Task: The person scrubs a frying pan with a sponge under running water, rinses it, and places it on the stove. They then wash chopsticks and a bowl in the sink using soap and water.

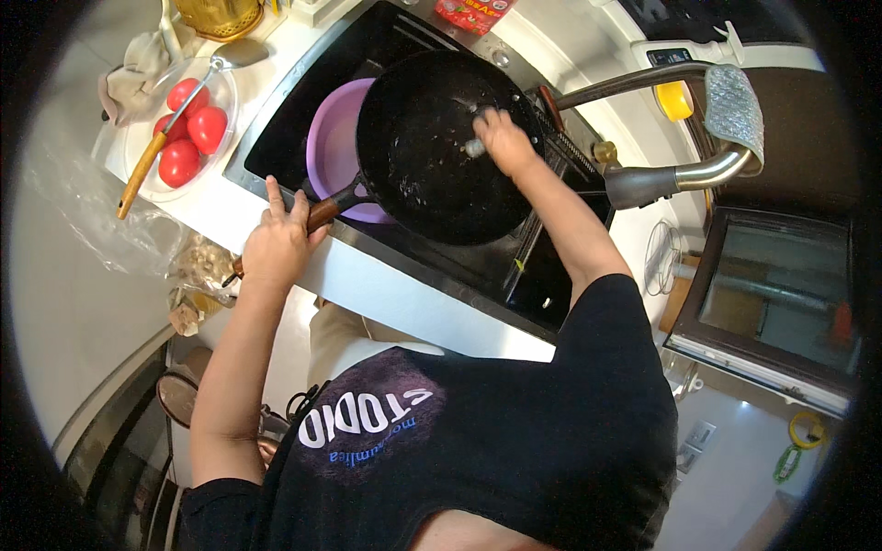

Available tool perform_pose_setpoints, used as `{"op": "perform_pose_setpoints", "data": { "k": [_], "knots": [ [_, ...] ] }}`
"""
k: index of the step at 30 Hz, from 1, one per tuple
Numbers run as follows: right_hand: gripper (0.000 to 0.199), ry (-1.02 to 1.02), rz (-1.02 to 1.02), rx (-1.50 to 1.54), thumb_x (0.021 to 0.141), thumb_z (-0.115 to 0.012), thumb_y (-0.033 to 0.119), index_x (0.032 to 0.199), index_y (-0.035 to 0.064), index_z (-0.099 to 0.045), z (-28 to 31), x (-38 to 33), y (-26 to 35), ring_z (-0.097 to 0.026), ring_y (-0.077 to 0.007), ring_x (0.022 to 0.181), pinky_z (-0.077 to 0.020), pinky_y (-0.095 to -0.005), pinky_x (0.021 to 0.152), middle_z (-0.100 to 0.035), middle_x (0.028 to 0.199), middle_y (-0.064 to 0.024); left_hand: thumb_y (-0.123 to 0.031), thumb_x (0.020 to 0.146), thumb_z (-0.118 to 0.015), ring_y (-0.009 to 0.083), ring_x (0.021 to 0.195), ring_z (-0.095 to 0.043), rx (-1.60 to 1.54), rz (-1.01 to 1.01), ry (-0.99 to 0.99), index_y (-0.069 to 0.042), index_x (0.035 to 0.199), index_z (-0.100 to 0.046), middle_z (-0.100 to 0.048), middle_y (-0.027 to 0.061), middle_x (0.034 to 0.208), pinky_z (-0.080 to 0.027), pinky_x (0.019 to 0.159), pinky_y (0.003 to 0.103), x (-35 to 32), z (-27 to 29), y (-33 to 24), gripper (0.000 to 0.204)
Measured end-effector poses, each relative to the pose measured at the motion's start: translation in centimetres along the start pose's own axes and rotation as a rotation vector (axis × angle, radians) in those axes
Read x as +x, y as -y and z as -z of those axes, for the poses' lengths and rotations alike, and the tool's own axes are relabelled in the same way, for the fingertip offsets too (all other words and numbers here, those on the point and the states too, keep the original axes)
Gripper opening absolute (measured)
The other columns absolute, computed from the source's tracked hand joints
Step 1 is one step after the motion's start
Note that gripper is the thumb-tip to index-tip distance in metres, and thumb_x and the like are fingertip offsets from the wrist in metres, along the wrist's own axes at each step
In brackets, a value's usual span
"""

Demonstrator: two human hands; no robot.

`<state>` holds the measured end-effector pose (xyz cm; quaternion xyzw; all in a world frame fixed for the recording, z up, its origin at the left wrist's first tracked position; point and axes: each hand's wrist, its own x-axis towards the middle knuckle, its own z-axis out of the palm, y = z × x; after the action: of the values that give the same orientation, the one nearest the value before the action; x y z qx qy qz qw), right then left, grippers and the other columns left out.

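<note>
A black wok (432, 179) rests tilted over a dark sink (367, 55), partly covering a purple basin (333, 138). My left hand (280, 241) is around its wooden handle (323, 213), with a couple of fingers stretched along it. Inside the wok, my right hand (507, 142) is closed and slightly blurred. A small pale grey thing (474, 147) shows at its fingertips, its kind unclear. Wet, shiny spots dot the wok's inner surface.
Left of the sink, a clear bowl (138, 151) holds several tomatoes (208, 130), with a wooden-handled ladle (147, 170) across it. A gold colander (219, 16) stands behind. At right, a metal faucet (643, 186) arches beside the wok. A red package (473, 13) is at the back.
</note>
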<state>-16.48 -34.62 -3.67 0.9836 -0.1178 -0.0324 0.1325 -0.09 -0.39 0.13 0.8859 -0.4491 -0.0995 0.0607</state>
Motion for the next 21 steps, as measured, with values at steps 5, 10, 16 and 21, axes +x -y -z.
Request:
{"op": "perform_pose_setpoints", "data": {
  "k": [5, 10, 16, 21],
  "knots": [
    [0.016, -0.081, 0.146, -0.248, 0.072, -0.050, 0.012, 0.085, 0.0096, -0.058, 1.1, 4.9, -3.9, -0.048, -0.0218, 0.089, -0.0428, -0.0321, 0.075, -0.048, 0.095, -0.0056, -0.038, 0.070, -0.062, 0.0327, 0.085, -0.059, 0.037, -0.011, 0.004, -0.010, 0.115, -0.049, -0.030, 0.0299, 0.128, -0.051, 0.065, 0.038, -0.1, 0.1, 0.0, 0.054],
    [0.017, 0.041, 0.000, -0.369, 0.074, -0.049, 0.014, 0.086, 0.0088, -0.060, -0.2, 0.4, -4.7, -0.046, -0.0203, 0.090, -0.0391, -0.0324, 0.073, -0.049, 0.095, -0.0049, -0.041, 0.071, -0.061, 0.0311, 0.079, -0.060, 0.065, -0.031, -0.033, -0.009, 0.115, -0.049, -0.032, 0.0307, 0.126, -0.051, 0.062, 0.036, -0.2, -0.4, 0.3, 0.055],
    [0.019, 0.253, -0.172, -0.187, 0.065, -0.058, 0.015, 0.082, 0.0071, -0.061, 1.7, -7.3, -0.5, -0.050, -0.0226, 0.083, -0.0390, -0.0348, 0.071, -0.053, 0.087, -0.0087, -0.044, 0.073, -0.059, 0.0305, 0.075, -0.061, 0.097, -0.060, -0.061, -0.007, 0.114, -0.050, -0.035, 0.0344, 0.121, -0.051, 0.058, 0.034, -0.3, -0.2, 0.1, 0.057],
    [0.019, 0.385, -0.219, 0.231, 0.063, -0.055, 0.010, 0.080, 0.0074, -0.062, 4.3, -10.5, 5.4, -0.056, -0.0283, 0.079, -0.0443, -0.0385, 0.068, -0.057, 0.086, -0.0138, -0.041, 0.074, -0.059, 0.0329, 0.078, -0.060, 0.088, -0.033, 0.001, -0.008, 0.116, -0.047, -0.032, 0.0336, 0.124, -0.051, 0.062, 0.037, 0.0, 0.2, -0.3, 0.055]
  ]
}}
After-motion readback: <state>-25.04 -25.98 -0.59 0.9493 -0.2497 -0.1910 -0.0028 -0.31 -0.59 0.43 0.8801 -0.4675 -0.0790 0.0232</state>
